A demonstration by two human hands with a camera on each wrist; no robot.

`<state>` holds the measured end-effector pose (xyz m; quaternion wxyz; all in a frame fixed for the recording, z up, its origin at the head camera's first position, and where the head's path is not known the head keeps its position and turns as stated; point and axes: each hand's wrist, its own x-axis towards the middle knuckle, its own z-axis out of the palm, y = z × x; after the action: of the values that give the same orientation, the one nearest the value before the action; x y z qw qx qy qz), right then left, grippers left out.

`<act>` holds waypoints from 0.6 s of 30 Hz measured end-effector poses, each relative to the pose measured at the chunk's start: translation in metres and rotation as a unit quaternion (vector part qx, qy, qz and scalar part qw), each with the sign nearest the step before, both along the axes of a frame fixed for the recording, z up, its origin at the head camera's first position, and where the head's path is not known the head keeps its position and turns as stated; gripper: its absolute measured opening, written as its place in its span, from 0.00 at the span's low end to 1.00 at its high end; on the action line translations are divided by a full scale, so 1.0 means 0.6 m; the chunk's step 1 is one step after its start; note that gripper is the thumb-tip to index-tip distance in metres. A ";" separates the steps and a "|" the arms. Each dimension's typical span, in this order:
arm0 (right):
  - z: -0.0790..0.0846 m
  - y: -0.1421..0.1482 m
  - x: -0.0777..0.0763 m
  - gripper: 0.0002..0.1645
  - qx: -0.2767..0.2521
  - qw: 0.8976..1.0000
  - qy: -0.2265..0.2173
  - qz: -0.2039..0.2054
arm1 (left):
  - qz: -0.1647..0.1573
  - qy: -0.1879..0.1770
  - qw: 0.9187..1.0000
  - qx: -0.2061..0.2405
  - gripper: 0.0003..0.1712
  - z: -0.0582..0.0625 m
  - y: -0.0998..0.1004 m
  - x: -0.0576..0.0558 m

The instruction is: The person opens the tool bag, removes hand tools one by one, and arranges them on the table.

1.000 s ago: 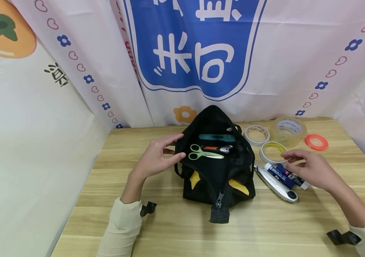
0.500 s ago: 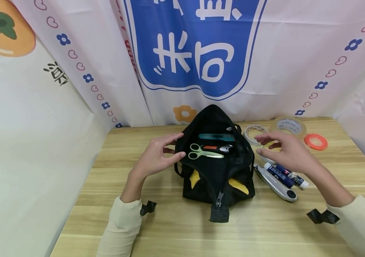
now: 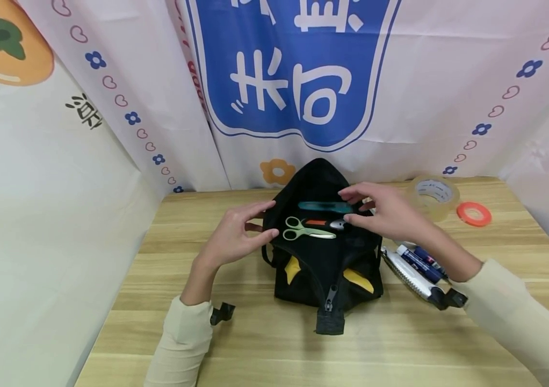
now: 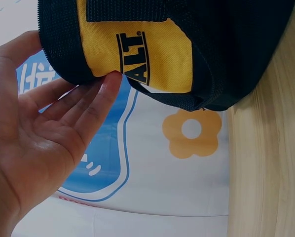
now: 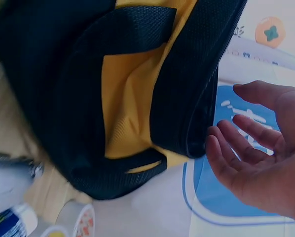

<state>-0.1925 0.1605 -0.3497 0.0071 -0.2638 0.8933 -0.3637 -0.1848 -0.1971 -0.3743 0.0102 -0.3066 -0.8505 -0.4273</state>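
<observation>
A black tool bag (image 3: pixel 303 279) with yellow panels stands unzipped at the middle of the table. Inside it show green-handled scissors (image 3: pixel 305 233), an orange-and-black tool (image 3: pixel 320 222) with a silver tip, and a slim teal tool (image 3: pixel 325 207). My left hand (image 3: pixel 240 234) grips the bag's left rim; in the left wrist view its fingers lie along the yellow lettered side. Over the bag's right rim reaches my right hand (image 3: pixel 383 210), thumb and fingers apart and relaxed. Nothing is in that hand in the right wrist view, where its fingertips are right by the zippered rim.
Right of the bag lie a silver-grey utility knife (image 3: pixel 407 271) and dark-blue glue sticks (image 3: pixel 417 263). Farther back are a clear packing tape roll (image 3: pixel 414 207) and a red tape roll (image 3: pixel 465 216). A printed cloth (image 3: pixel 424 107) hangs behind the table.
My right hand has moved left from above the glue sticks, past the white tape rolls, to the bag's opening; it now covers those rolls. My left hand has stayed put.
</observation>
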 end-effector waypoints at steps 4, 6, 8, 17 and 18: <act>-0.004 -0.023 -0.017 0.31 0.009 1.000 -0.002 0.019 | 0.001 -0.001 1.000 -0.001 0.35 0.000 0.000 0.001; -0.006 -0.034 -0.025 0.30 0.013 0.999 -0.004 0.030 | 0.001 0.000 1.000 -0.001 0.35 0.001 0.000 0.002; -0.010 -0.043 -0.031 0.30 0.017 0.999 -0.007 0.041 | 0.001 0.000 1.000 -0.001 0.35 0.001 0.000 0.003; -0.033 -0.076 -0.057 0.30 0.029 0.996 -0.020 0.078 | -0.001 -0.005 1.000 0.003 0.34 0.001 0.000 0.003; -0.034 -0.080 -0.059 0.30 0.031 0.996 -0.022 0.079 | 0.000 -0.005 1.000 0.003 0.34 0.001 0.000 0.003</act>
<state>-0.2280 0.1127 -0.3704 0.0634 -0.3250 0.8803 -0.3397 -0.1832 -0.1974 -0.3736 0.0064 -0.3047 -0.8490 -0.4316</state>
